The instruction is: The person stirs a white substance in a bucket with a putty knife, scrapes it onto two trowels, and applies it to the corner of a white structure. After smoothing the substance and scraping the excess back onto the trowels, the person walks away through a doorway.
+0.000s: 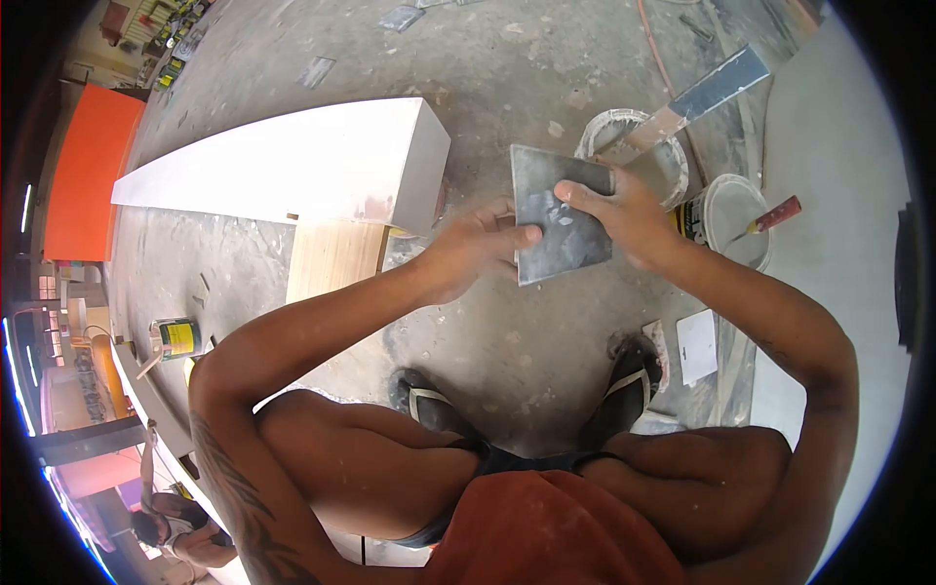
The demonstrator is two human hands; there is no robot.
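- Seeing labelled can (178, 338) near left edge of floor (487, 331).
- Seeing white box (292, 161), mostly evenly white; judging patchy near right corner unfinished.
- Seeing wooden board (336, 258) at box's near edge, looking uncoated.
- With left hand (456, 255), pinching left edge of grey plate (575, 229) between thumb and bent fingers.
- Holding smeared grey plate above floor, apart from box.
- With right hand (634, 216), gripping upper right corner, thumb on face.
- Seeing broad blade (717, 86) resting across bucket (592, 127); judging total left unclear.

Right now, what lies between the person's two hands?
A flat grey sheet, held by the left hand and the right hand, as the head view shows.
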